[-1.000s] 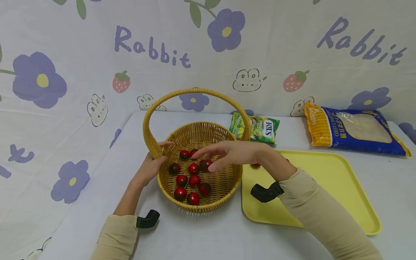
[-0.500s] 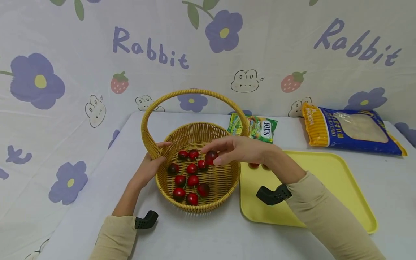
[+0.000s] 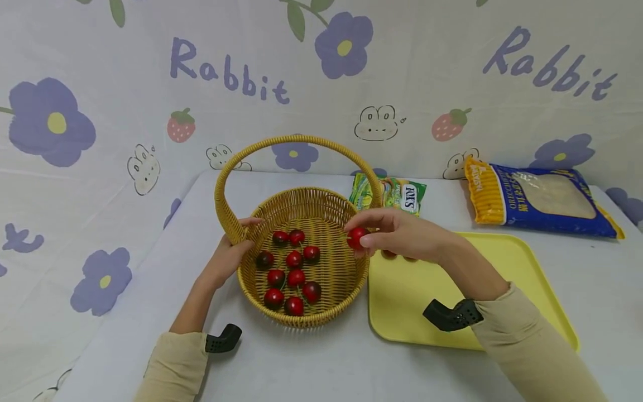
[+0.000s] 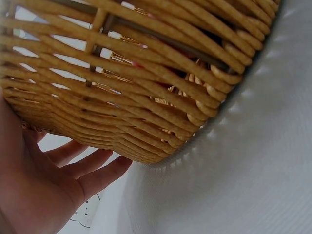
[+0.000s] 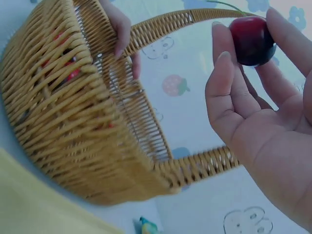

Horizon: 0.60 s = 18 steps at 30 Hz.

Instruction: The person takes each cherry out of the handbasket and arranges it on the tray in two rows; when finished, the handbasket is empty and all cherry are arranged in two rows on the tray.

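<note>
- Left hand [image 3: 228,259] reaches forward, grip clasped on the wicker basket [image 3: 341,273] at its left side, by the foot of the handle [image 3: 228,220]
- Right hand [image 3: 402,237] bends in by the basket's right edge, grip pinched on a raised red cherry [image 3: 357,238]
- Other cherries [image 3: 294,259] lie inside
- Yellow tray [image 3: 517,262] just right, on the white counter [image 3: 301,363]
- Green packet [image 3: 409,195], blue bag [image 3: 547,195] behind
- Flowered cloth backdrop [image 3: 301,33] beyond

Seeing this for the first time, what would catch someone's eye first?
Probably the tall-handled wicker basket mid-table, with red cherries inside and the left hand gripping its left side. Next, the cherry pinched in the right hand near the basket's right rim. The yellow tray stands out at right.
</note>
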Each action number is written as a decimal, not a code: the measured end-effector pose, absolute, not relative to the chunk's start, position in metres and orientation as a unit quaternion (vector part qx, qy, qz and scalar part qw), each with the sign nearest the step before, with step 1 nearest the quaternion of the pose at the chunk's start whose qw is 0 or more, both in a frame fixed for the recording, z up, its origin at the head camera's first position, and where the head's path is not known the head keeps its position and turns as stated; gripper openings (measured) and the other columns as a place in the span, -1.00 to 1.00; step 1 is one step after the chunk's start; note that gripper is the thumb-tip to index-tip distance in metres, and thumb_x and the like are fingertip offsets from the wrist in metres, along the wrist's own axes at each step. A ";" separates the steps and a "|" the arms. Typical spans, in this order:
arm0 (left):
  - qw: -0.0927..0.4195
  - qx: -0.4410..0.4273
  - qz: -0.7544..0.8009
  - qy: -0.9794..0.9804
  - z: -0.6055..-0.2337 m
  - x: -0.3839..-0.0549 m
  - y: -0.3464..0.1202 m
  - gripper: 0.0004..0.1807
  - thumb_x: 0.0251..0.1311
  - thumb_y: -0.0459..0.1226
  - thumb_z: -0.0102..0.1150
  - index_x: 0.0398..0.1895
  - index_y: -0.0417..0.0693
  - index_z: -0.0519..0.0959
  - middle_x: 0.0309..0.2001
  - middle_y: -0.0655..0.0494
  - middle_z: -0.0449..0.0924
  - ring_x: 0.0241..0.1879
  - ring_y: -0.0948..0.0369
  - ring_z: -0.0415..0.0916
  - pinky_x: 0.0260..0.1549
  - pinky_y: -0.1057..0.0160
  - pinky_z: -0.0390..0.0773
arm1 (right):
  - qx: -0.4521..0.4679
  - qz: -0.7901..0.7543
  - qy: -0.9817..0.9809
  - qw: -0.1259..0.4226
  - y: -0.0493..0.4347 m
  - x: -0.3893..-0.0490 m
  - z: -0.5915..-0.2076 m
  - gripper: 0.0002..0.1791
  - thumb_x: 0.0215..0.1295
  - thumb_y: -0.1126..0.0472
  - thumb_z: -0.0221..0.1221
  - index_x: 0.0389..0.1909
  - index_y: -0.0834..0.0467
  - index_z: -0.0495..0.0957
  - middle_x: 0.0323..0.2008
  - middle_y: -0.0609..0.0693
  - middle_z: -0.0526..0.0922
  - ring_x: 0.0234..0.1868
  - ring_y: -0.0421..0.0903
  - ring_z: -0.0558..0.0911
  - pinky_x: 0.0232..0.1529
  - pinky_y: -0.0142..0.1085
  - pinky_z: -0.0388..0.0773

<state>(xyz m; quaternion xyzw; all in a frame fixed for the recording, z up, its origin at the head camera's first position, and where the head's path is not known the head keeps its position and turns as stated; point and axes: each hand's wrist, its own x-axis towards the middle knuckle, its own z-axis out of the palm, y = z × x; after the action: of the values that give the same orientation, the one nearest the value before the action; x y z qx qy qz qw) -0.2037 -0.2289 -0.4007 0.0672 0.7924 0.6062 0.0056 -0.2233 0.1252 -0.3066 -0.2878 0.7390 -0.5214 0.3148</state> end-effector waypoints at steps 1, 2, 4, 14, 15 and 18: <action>0.006 0.067 0.606 0.793 -0.401 -0.204 -0.229 -0.49 0.22 -0.51 -0.19 0.29 -0.22 0.29 0.37 -0.19 0.15 0.37 -0.14 0.03 0.21 -0.24 0.10 | -0.287 -0.529 0.735 0.313 0.129 -0.223 -0.308 -0.65 0.36 0.14 0.12 0.12 0.12 0.45 -0.22 0.22 0.63 -0.58 -0.12 0.35 -0.72 -0.39 0.06; 0.006 0.067 0.606 0.793 -0.401 -0.204 -0.229 -0.49 0.22 -0.51 -0.19 0.29 -0.22 0.29 0.37 -0.19 0.15 0.37 -0.14 0.03 0.21 -0.24 0.10 | -0.284 -0.534 0.733 0.312 0.132 -0.222 -0.309 -0.67 0.35 0.16 0.12 0.10 0.14 0.44 -0.23 0.22 0.62 -0.53 -0.11 0.39 -0.70 -0.40 0.08; 0.006 0.068 0.605 0.793 -0.400 -0.204 -0.229 -0.49 0.23 -0.51 -0.19 0.28 -0.22 0.29 0.37 -0.20 0.15 0.37 -0.14 0.03 0.21 -0.24 0.09 | -0.286 -0.544 0.724 0.312 0.139 -0.221 -0.311 -0.71 0.34 0.19 0.14 0.04 0.15 0.44 -0.23 0.20 0.62 -0.44 -0.09 0.46 -0.65 -0.41 0.13; 0.007 0.072 0.605 0.793 -0.400 -0.203 -0.229 -0.49 0.23 -0.51 -0.20 0.29 -0.22 0.28 0.38 -0.21 0.13 0.36 -0.16 0.03 0.21 -0.25 0.09 | -0.296 -0.571 0.706 0.296 0.181 -0.216 -0.321 -0.71 0.38 0.28 0.07 0.09 0.11 0.49 -0.06 0.15 0.60 -0.11 -0.03 0.59 -0.13 -0.30 0.51; 0.007 0.073 0.604 0.793 -0.400 -0.203 -0.229 -0.49 0.23 -0.51 -0.20 0.29 -0.23 0.28 0.38 -0.21 0.13 0.36 -0.16 0.03 0.21 -0.26 0.09 | -0.295 -0.579 0.700 0.296 0.185 -0.216 -0.322 -0.74 0.38 0.30 0.06 0.06 0.11 0.50 -0.07 0.13 0.61 -0.11 -0.05 0.59 -0.11 -0.29 0.52; 0.007 0.071 0.603 0.795 -0.400 -0.203 -0.229 -0.49 0.23 -0.50 -0.20 0.29 -0.22 0.28 0.38 -0.21 0.13 0.37 -0.16 0.02 0.20 -0.26 0.08 | -0.296 -0.593 0.685 0.300 0.198 -0.217 -0.329 -0.77 0.40 0.33 0.03 0.01 0.07 0.48 -0.10 0.07 0.61 -0.12 -0.07 0.58 -0.09 -0.28 0.51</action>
<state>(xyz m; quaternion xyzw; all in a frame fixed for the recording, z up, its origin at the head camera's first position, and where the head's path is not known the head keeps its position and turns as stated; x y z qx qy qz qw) -0.2026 -0.2285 -0.4004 0.0709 0.7949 0.6025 0.0074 -0.2169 0.1980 -0.3286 -0.2964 0.6854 -0.5935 0.3003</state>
